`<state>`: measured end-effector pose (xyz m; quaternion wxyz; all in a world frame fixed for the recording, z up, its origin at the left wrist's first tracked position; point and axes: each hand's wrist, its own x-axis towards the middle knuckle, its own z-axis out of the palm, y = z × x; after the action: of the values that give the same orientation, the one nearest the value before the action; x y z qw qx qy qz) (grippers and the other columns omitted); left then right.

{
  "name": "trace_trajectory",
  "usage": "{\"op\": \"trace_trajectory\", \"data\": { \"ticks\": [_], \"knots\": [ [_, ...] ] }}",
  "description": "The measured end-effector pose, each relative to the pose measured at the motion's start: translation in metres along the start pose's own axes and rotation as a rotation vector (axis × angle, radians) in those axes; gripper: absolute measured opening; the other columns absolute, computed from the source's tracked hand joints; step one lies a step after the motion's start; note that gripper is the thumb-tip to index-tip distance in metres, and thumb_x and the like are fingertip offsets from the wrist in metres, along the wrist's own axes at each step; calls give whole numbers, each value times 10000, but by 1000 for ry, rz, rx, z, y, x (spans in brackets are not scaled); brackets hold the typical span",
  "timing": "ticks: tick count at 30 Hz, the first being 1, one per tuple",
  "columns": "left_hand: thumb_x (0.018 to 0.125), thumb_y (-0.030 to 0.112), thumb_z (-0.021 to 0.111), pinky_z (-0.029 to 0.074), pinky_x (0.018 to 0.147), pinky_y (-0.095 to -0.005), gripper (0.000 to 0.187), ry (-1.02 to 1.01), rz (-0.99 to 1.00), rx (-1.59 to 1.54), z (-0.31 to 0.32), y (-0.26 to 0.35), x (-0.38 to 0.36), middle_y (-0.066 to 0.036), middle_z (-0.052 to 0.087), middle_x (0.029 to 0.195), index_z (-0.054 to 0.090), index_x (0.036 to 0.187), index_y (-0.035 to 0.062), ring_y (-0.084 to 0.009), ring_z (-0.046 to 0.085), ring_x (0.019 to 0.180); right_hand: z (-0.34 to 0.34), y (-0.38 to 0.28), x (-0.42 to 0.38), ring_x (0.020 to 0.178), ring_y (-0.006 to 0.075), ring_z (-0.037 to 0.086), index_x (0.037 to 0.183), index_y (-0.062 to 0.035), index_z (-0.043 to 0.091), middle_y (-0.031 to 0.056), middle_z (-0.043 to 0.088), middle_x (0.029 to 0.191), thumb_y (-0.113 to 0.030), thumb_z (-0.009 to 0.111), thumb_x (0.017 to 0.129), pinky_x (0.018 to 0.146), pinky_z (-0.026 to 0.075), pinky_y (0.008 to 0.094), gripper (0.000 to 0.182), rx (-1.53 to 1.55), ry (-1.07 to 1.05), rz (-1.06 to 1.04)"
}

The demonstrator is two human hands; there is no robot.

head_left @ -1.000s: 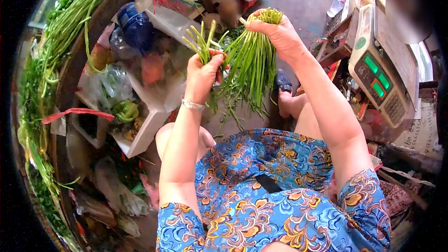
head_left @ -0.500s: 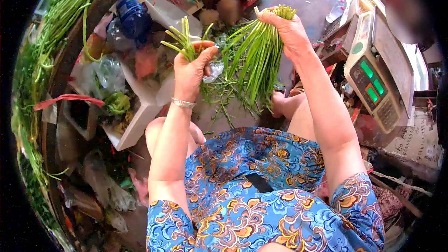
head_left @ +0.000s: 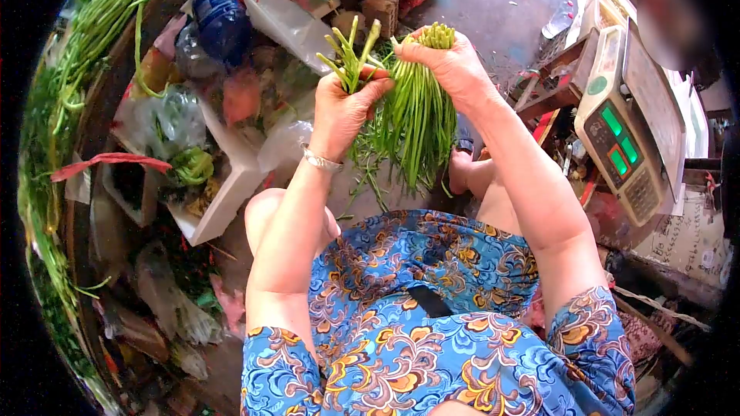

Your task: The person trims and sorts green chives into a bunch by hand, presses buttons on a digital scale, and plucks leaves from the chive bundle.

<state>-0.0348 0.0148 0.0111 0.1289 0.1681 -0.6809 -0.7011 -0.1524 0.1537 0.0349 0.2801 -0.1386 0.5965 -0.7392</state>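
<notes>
In the head view, my right hand [head_left: 447, 65] is closed around the top of a bunch of long, thin, chive-like green stalks [head_left: 416, 119]. Their pale cut ends point up and the rest hangs down over the floor. Close beside it, my left hand [head_left: 344, 112] grips a few thicker green stalks [head_left: 352, 54] that stick up past the fingers; their lower parts are mostly hidden. The hands are near each other, with the right one slightly higher. Loose green trimmings [head_left: 368, 185] lie on the floor below.
To the right stands a digital scale [head_left: 617, 135] with lit green displays. A white foam box [head_left: 223, 200], a blue plastic bottle [head_left: 221, 19] and plastic bags [head_left: 166, 119] crowd the left. Long green vegetables [head_left: 108, 23] line the far left edge.
Both hands have come closer together: the left moved right, the right moved left and slightly down, carrying the bunch. Each still holds its stalks.
</notes>
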Motion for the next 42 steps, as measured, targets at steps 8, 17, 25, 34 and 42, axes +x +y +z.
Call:
{"op": "trace_trajectory", "data": {
  "ticks": [8, 17, 25, 34, 42],
  "knots": [
    [900, 107, 645, 421, 476, -215, 81, -76, 12, -56, -8, -1, 0, -2, 611, 732, 656, 915, 28, -68, 517, 541, 1, 4, -1, 644, 83, 558, 786, -61, 650, -15, 620, 723, -128, 740, 766, 598, 446, 258, 114, -147, -49, -44],
    [894, 139, 665, 416, 497, -207, 115, -64, -39, -125, -9, 8, -3, 6, 622, 761, 659, 956, 42, -71, 529, 587, -3, 6, 0, 664, 93, 580, 809, -59, 669, 0, 638, 751, -142, 740, 764, 609, 458, 263, 118, -46, -90, 33],
    [845, 83, 707, 396, 479, -199, 98, -118, -74, -67, -7, 7, -4, 13, 613, 733, 656, 919, 43, -61, 511, 535, -4, 7, -2, 669, 100, 590, 839, -50, 673, 9, 642, 758, -145, 727, 776, 612, 471, 266, 126, 6, -146, 66],
    [896, 173, 655, 324, 476, -176, 102, -172, -118, -151, -11, 12, -6, 50, 559, 722, 627, 932, 82, -38, 464, 555, -4, -1, -6, 693, 102, 591, 840, -62, 662, 7, 644, 775, -183, 731, 768, 637, 471, 266, 157, -60, -191, 87],
    [893, 152, 655, 311, 471, -176, 83, -194, -134, -188, -12, 17, -8, 52, 547, 733, 617, 920, 84, -36, 453, 555, -9, -2, -3, 755, 124, 625, 972, -52, 624, 26, 652, 858, -152, 774, 763, 699, 509, 283, 276, -35, -198, 157]
  ]
}}
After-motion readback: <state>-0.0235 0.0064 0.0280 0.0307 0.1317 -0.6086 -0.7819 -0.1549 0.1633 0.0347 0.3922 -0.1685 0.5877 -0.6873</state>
